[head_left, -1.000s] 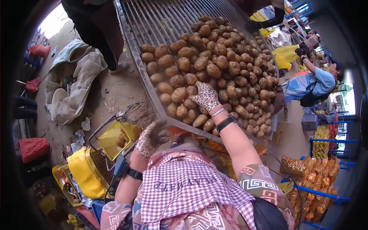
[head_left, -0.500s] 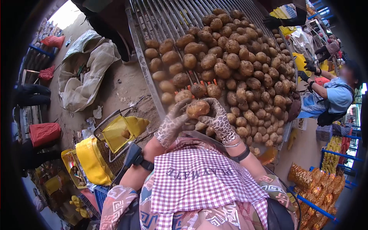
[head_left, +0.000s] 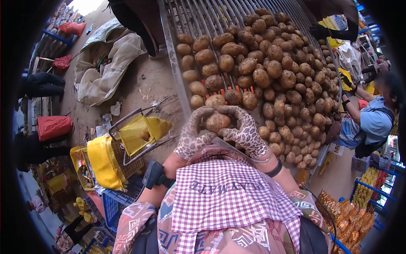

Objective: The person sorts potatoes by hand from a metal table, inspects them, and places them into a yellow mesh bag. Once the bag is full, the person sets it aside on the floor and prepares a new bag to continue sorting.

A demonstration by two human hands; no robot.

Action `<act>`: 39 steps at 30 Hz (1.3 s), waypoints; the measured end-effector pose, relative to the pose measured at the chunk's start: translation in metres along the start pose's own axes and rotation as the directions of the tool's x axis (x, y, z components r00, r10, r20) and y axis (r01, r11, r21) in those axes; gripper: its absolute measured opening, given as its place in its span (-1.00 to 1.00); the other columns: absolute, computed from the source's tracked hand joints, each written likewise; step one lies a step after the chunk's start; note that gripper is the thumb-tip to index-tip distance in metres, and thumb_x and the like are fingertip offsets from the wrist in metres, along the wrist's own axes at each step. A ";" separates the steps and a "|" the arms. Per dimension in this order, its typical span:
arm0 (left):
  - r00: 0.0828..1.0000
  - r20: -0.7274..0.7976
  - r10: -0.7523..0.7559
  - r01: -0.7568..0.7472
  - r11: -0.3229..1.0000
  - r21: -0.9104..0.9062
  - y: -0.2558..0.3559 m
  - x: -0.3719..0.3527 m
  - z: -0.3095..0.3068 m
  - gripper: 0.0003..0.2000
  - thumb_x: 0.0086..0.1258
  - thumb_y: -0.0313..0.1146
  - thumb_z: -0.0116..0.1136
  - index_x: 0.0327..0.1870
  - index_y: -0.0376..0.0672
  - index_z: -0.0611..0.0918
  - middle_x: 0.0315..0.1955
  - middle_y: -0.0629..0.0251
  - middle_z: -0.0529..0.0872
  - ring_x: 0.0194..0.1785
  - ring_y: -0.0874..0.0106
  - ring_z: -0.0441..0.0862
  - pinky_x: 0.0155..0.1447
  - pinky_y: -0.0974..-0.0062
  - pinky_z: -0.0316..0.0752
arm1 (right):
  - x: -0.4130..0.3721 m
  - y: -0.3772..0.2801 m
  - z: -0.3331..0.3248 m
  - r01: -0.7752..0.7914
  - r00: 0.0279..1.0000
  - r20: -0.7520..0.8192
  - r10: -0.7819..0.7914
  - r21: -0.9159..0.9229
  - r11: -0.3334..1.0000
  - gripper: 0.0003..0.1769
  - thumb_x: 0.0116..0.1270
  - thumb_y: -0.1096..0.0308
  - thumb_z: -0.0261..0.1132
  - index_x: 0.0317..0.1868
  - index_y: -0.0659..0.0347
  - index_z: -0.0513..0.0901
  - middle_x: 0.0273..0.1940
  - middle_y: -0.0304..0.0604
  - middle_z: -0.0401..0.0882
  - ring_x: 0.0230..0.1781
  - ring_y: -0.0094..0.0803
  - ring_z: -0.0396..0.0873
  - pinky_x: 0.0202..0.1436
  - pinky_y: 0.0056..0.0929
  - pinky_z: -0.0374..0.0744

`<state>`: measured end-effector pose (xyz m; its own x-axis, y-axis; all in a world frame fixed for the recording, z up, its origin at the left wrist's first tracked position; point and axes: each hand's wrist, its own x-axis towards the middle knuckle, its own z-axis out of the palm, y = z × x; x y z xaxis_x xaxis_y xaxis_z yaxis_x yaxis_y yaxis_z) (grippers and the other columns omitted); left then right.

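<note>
While we cup the potato [head_left: 218, 121] close before our apron, our left hand [head_left: 192, 137] and right hand [head_left: 245, 133] curl their fingers [head_left: 202, 113] around it equally, its long axis running hand to hand; beyond lies the heap [head_left: 275, 72] on the slatted tabletop [head_left: 198, 17].

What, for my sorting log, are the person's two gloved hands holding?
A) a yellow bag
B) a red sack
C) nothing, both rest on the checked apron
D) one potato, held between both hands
D: the left hand and the right hand both cup a single potato, near the edge of the barred table that bears the potato pile.
</note>
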<state>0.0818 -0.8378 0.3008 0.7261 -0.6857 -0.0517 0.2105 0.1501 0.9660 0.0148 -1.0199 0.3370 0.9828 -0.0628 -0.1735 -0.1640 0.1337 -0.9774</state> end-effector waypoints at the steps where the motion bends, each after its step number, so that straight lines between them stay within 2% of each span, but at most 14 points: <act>1: 1.000 0.014 0.025 -0.026 1.000 0.014 0.002 0.000 0.000 -0.34 0.20 -0.59 0.33 0.35 -0.14 0.33 0.30 0.25 0.37 0.36 0.37 0.35 0.34 0.40 0.40 | 0.000 -0.001 0.001 0.041 0.999 0.014 -0.041 -0.051 0.998 -0.33 0.12 0.46 0.44 0.26 0.30 0.41 0.19 -0.09 0.46 0.24 -0.34 0.41 0.36 -0.38 0.37; 6: 0.999 0.002 -0.054 0.054 0.995 -0.078 0.015 -0.006 -0.001 -0.35 0.21 -0.31 0.39 0.33 -0.17 0.37 0.26 0.23 0.42 0.38 0.36 0.32 0.39 0.34 0.29 | 0.001 -0.005 0.010 0.083 0.997 0.018 -0.081 -0.151 0.985 -0.31 0.14 0.41 0.46 0.27 0.29 0.39 0.15 -0.07 0.49 0.23 -0.35 0.42 0.35 -0.38 0.39; 9: 0.972 0.040 -0.233 0.235 0.941 -0.242 0.024 -0.012 -0.012 -0.38 0.34 -0.06 0.25 0.33 -0.17 0.37 0.20 0.23 0.49 0.31 0.34 0.41 0.34 0.32 0.37 | 0.005 0.004 0.004 -0.054 0.998 0.029 0.048 0.281 0.958 -0.32 0.18 0.34 0.47 0.27 0.29 0.38 0.08 -0.06 0.54 0.10 -0.36 0.53 0.23 -0.39 0.50; 11: 0.913 0.037 -0.407 0.364 0.766 -0.530 0.025 -0.015 -0.012 -0.19 0.17 0.39 0.15 0.26 -0.09 0.44 -0.04 0.29 0.60 -0.19 0.45 0.53 -0.10 0.47 0.45 | 0.008 0.015 -0.017 -0.284 0.956 0.093 0.279 0.528 0.800 -0.36 0.26 0.15 0.42 0.23 0.30 0.41 0.01 -0.07 0.57 0.06 -0.34 0.55 0.17 -0.36 0.55; 13: 0.893 -0.075 -0.444 0.334 0.765 -0.550 0.030 -0.017 -0.008 -0.21 0.17 0.43 0.09 0.21 -0.07 0.48 -0.14 0.30 0.62 -0.26 0.45 0.51 -0.18 0.47 0.41 | 0.004 0.026 -0.024 -0.193 0.962 -0.112 0.251 0.373 0.908 -0.49 0.38 0.20 0.30 0.21 0.31 0.42 -0.03 -0.06 0.59 0.00 -0.30 0.59 0.12 -0.37 0.57; 14: 0.905 -0.059 -0.422 0.327 0.777 -0.539 0.028 -0.020 -0.010 -0.22 0.18 0.42 0.10 0.21 -0.07 0.49 -0.15 0.30 0.63 -0.26 0.45 0.51 -0.18 0.46 0.42 | 0.004 0.032 -0.033 -0.139 0.937 -0.331 0.107 -0.074 0.988 -0.45 0.36 0.16 0.30 0.23 0.31 0.41 -0.01 -0.01 0.59 -0.05 -0.25 0.61 0.06 -0.35 0.59; 16: 0.916 -0.039 -0.399 0.321 0.788 -0.525 0.024 -0.022 -0.011 -0.23 0.18 0.41 0.11 0.21 -0.07 0.49 -0.16 0.29 0.64 -0.26 0.45 0.52 -0.17 0.45 0.43 | 0.003 0.035 -0.051 -0.145 0.882 -0.456 -0.122 -0.508 0.849 -0.41 0.35 0.12 0.29 0.25 0.32 0.40 0.02 0.05 0.58 -0.11 -0.21 0.64 0.00 -0.33 0.62; 18: 0.907 -0.069 -0.416 0.310 0.768 -0.561 0.018 -0.024 -0.011 -0.26 0.21 0.39 0.09 0.20 -0.07 0.50 -0.17 0.25 0.65 -0.23 0.42 0.54 -0.16 0.44 0.45 | 0.004 0.035 -0.066 -0.214 0.892 -0.329 -0.310 -0.912 0.351 -0.36 0.30 0.11 0.31 0.27 0.33 0.39 0.14 0.20 0.49 0.10 -0.02 0.54 0.19 -0.16 0.52; 23: 0.870 -0.040 -0.492 0.345 0.665 -0.663 0.017 -0.022 -0.013 -0.33 0.33 0.30 0.01 0.18 -0.15 0.50 -0.14 0.13 0.67 -0.19 0.29 0.62 -0.08 0.34 0.53 | 0.027 0.043 -0.064 -0.533 0.840 -0.540 0.051 -0.805 0.260 -0.08 0.17 -0.04 0.39 0.45 0.10 0.19 0.35 0.38 0.18 0.27 0.15 0.40 0.26 -0.10 0.48; 31: 0.811 0.086 -0.578 0.418 0.471 -0.777 0.013 -0.014 0.005 -0.36 0.34 0.31 -0.05 0.09 -0.13 0.56 -0.11 0.16 0.68 -0.09 0.27 0.65 -0.14 0.28 0.59 | 0.033 0.064 -0.088 -0.547 0.802 -0.596 -0.053 -0.766 0.337 -0.22 0.13 0.04 0.43 0.33 0.13 0.39 0.29 0.29 0.30 0.18 0.03 0.50 0.19 -0.15 0.54; 33: 0.769 0.102 -0.631 0.428 0.389 -0.816 0.007 -0.008 0.003 -0.46 0.39 0.21 -0.01 0.04 -0.13 0.59 -0.14 0.18 0.69 -0.16 0.26 0.67 -0.18 0.28 0.61 | 0.027 0.084 -0.110 -0.247 0.868 -0.494 0.055 -0.333 0.910 -0.31 0.19 0.09 0.40 0.28 0.19 0.43 0.30 0.10 0.35 0.19 -0.16 0.50 0.24 -0.22 0.50; 34: 0.742 0.074 -0.666 0.434 0.393 -0.811 0.005 -0.009 0.003 -0.51 0.41 0.15 0.01 0.00 -0.13 0.60 -0.16 0.18 0.69 -0.20 0.26 0.68 -0.20 0.28 0.61 | 0.019 0.090 -0.108 0.002 0.906 -0.412 0.096 0.232 0.973 -0.35 0.30 0.12 0.32 0.33 0.17 0.35 0.24 0.05 0.43 0.16 -0.11 0.51 0.16 -0.20 0.58; 37: 0.707 0.047 -0.706 0.451 0.398 -0.799 0.008 -0.008 0.004 -0.59 0.45 -0.01 0.04 0.09 -0.15 0.57 -0.14 0.18 0.69 -0.31 0.28 0.68 -0.26 0.31 0.62 | 0.001 0.073 -0.098 -0.050 0.961 -0.099 0.258 0.855 0.517 -0.31 0.35 0.04 0.27 0.36 0.22 0.30 0.25 -0.02 0.44 0.18 -0.14 0.49 0.16 -0.16 0.59; 39: 0.793 0.195 -0.577 0.495 0.425 -0.758 0.013 -0.004 0.005 -0.51 0.45 -0.02 0.05 0.24 -0.17 0.47 -0.08 0.15 0.66 -0.29 0.32 0.68 -0.26 0.38 0.63 | -0.002 0.045 -0.078 -0.056 0.970 -0.070 0.232 0.866 0.498 -0.30 0.38 -0.01 0.22 0.36 0.25 0.30 0.25 -0.04 0.45 0.23 -0.16 0.46 0.20 -0.11 0.56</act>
<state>0.0782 -0.8365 0.3147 0.3268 -0.7694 -0.5488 0.9451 0.2638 0.1930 -0.0013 -1.0912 0.2834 0.9095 -0.0996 -0.4036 -0.0636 0.9261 -0.3719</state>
